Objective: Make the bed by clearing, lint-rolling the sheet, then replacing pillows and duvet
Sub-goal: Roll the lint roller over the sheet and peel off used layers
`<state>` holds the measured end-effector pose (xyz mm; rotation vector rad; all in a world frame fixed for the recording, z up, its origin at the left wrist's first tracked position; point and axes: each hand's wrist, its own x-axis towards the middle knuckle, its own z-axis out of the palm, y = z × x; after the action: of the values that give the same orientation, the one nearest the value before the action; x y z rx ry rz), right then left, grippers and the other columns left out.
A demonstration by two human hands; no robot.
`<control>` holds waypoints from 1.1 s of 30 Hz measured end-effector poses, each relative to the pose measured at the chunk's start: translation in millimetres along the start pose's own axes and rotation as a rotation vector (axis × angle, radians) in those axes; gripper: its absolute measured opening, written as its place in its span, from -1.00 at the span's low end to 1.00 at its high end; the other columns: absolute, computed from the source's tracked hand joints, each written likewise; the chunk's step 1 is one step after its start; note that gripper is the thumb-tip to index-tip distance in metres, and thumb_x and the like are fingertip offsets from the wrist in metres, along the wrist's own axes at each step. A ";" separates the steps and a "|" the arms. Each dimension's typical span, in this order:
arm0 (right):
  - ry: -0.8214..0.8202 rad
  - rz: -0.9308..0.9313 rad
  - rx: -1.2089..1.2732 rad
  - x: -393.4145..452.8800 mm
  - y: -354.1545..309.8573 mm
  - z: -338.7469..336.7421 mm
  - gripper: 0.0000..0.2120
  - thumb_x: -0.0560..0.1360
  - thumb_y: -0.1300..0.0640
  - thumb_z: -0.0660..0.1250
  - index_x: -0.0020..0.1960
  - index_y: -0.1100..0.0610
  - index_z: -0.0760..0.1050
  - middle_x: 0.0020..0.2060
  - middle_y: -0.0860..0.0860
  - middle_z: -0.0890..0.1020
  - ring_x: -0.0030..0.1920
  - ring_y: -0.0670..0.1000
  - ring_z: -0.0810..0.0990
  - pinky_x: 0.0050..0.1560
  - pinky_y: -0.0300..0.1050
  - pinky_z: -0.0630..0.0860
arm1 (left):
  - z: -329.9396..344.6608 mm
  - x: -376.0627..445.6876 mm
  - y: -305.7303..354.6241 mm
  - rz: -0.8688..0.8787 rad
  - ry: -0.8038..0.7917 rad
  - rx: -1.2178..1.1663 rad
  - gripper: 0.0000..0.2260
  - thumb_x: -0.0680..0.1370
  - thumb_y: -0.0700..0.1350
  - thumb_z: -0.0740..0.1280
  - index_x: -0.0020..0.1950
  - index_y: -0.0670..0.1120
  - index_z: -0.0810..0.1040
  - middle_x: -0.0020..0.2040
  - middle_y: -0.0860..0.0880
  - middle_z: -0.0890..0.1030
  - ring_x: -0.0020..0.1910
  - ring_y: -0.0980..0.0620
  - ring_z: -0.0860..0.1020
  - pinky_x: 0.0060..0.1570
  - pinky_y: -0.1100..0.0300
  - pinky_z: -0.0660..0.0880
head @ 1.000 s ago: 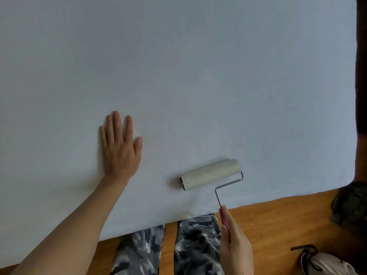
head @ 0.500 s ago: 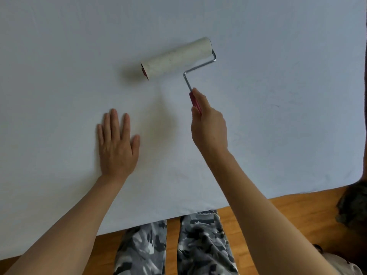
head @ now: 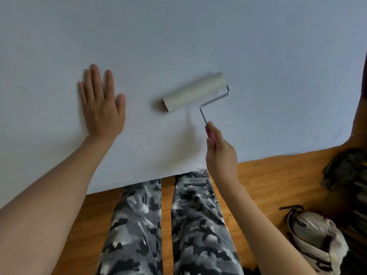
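A pale blue-white sheet (head: 178, 36) covers the bed and fills the upper part of the head view. My left hand (head: 101, 104) lies flat on it with fingers straight. A lint roller (head: 195, 92) with a white drum, bent wire frame and red handle rests on the sheet right of that hand, blurred by motion. My right hand (head: 221, 153) grips the red handle near the bed's front edge. No pillows or duvet are in view.
Wooden floor (head: 268, 175) runs along the bed's near edge. My legs in camouflage trousers (head: 168, 225) stand against the bed. A beige bag (head: 315, 241) and a dark bundle (head: 347, 171) lie on the floor at the right.
The roller went from near the bed's edge far out across the sheet, and has now come back toward me. My left hand stayed flat in place.
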<state>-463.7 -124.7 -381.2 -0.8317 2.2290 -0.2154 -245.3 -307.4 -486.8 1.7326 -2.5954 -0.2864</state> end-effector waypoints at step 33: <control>-0.016 -0.246 -0.206 32.8 6.8 -17.7 -0.62 0.63 0.06 0.17 0.43 -0.14 0.34 -0.15 0.06 0.65 -0.24 0.13 0.58 -0.32 -0.04 0.48 | 9.2 -51.1 16.6 -0.103 0.080 -0.078 -0.56 0.68 -0.08 0.06 0.55 -0.16 0.22 0.55 -0.26 0.16 0.54 -0.23 0.12 0.52 -0.07 -0.03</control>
<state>-496.4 -141.5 -390.3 -1.2158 2.1552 -0.0950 -241.7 -253.0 -488.4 1.8148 -2.4117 -0.3086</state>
